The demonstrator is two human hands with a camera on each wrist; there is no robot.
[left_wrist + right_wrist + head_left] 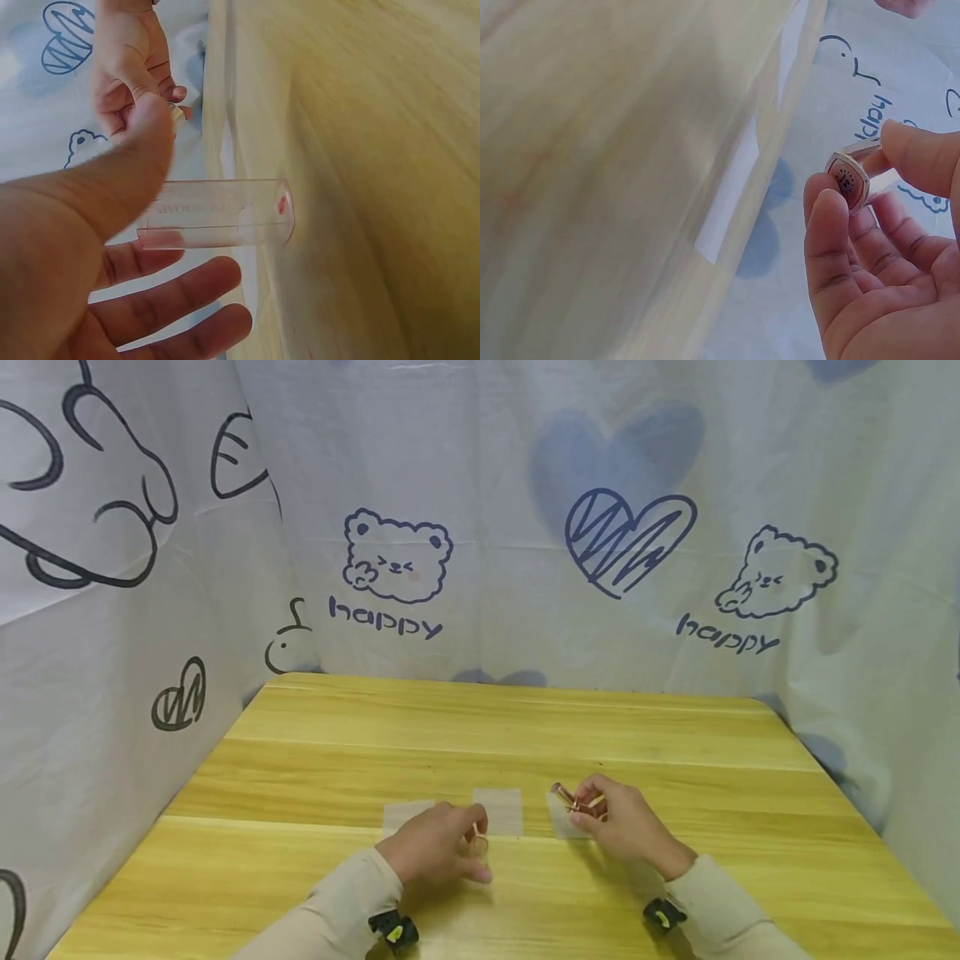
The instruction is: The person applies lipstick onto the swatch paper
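I'm seeing the tabletop (pixel 525 718) showing yellow wood grain, with whitish squares (pixel 498 812) standing out against it. The transparent cover (pixel 217 214) is carrying a pink tint and a red spot. The tube (pixel 566 797) is gleaming rose-gold (its pinkish end is bearing dark marks, I'm noticing). White cloth (pixel 487 443) is displaying blue hearts and bears; the sleeves (pixel 348 893) are looking beige.

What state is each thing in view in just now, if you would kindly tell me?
Rose-gold metallic tube: pinched in the right hand, tilted.
Clear pink-tinted plastic case: held in the left hand, apart from the tube, red mark near one end.
Three translucent white square sheets: flat on the yellow wood-grain table, outer two partly hidden by the hands.
White printed curtain: hanging, creased.
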